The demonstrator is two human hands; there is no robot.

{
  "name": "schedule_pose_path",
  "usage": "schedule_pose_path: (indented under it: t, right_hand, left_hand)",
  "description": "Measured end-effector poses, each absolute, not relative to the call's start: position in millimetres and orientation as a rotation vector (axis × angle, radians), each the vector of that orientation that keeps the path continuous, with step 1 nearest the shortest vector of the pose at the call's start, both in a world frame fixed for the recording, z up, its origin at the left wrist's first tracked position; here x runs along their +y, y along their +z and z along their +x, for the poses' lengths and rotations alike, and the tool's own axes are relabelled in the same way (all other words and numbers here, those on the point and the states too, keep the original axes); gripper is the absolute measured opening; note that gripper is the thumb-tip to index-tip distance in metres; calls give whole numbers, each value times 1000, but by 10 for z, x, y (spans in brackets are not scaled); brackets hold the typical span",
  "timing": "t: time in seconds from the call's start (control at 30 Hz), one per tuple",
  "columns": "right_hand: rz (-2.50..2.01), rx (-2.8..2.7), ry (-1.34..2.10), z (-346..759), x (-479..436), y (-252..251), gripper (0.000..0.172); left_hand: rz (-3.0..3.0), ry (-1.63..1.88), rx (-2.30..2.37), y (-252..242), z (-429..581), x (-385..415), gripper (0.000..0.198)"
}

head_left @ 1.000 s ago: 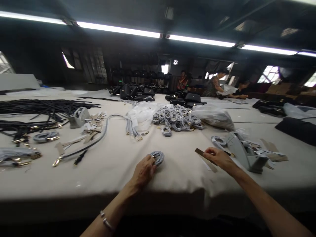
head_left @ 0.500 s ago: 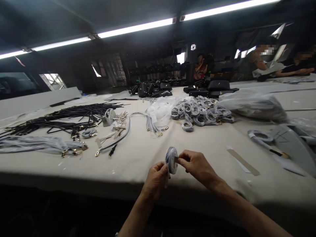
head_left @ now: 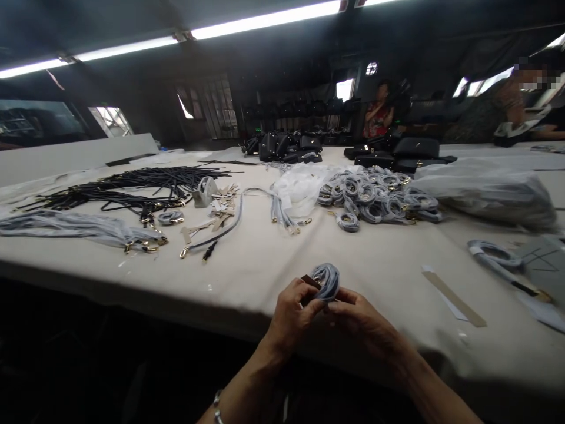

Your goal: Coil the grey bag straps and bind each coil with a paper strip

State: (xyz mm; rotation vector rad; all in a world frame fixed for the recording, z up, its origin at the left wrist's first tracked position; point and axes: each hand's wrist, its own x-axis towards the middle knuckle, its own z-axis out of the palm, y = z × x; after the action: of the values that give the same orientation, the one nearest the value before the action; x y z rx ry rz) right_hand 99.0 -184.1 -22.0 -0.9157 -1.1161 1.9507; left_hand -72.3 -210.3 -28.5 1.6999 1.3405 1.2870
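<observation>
1. The left hand (head_left: 291, 318) is curled closed around the near side of a coil of grey strap (head_left: 325, 281), with a small brown tab (head_left: 311, 282) pressed against the coil by its fingers.
2. The right hand (head_left: 359, 324) is partly closed, its fingers pinching the underside of the coil. Both hands hold the coil above the front edge of the canvas-covered table (head_left: 247, 277), well in front of the heap of coiled straps (head_left: 375, 197).
3. Nothing stands between the hands and that heap. A white plastic bag (head_left: 300, 188) lies just left of the heap, and a bulging clear bag (head_left: 485, 194) just right of it.
4. Left of the heap, well apart, lie black straps with gold clips (head_left: 132, 191) and a loose grey strap (head_left: 229, 221).
5. Right of the heap and nearer the person are a single strap coil (head_left: 494, 253) and a tan strip (head_left: 454, 300).
6. Black handbags (head_left: 399, 154) sit beyond the heap, and a co-worker (head_left: 377, 109) stands farther back.
7. Half a second ago the coil stood upright on edge with the hands farther apart. Now it leans and the hands have closed in.
</observation>
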Motion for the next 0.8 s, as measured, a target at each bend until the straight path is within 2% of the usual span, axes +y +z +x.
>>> schedule_pose_path:
  t: [0.1,0.23,0.27,0.3,0.4,0.47,0.63,0.8]
  right_hand:
    - [-947,-1091,1889,977,-1852,-280,34]
    - [-1015,-1044,1831,963,-1813,-347,37]
    - [-1020,-1035,1826,959,-1805,-358,38]
    - [-1028,-1023,1819,953,-1799,-369,39]
    - [-1066,-977,1769,914,-1803,-400,40]
    - [-1093,-945,1711,882,-1819,-418,42]
    - [-1152,-911,1603,942,-1922,-443,63]
    - [-1168,-1304,1387,1172,-2044,-639,50]
  left_hand:
    - [1514,1260,1383,-427,-670,-2028,19]
    - [1235,1284,1290,-500,-627,-1926,63]
    - [1223,1275,1264,-489,-620,-1912,68]
    - [1228,1257,1249,-471,-614,-1904,65]
    - [1277,1232,1224,-418,-594,-1913,28]
    - [1293,1268,1200,-405,-584,-1927,14]
    - [1163,1247,1092,-400,-605,-1901,20]
    - [1173,1113,1075,-324,-668,-1806,24]
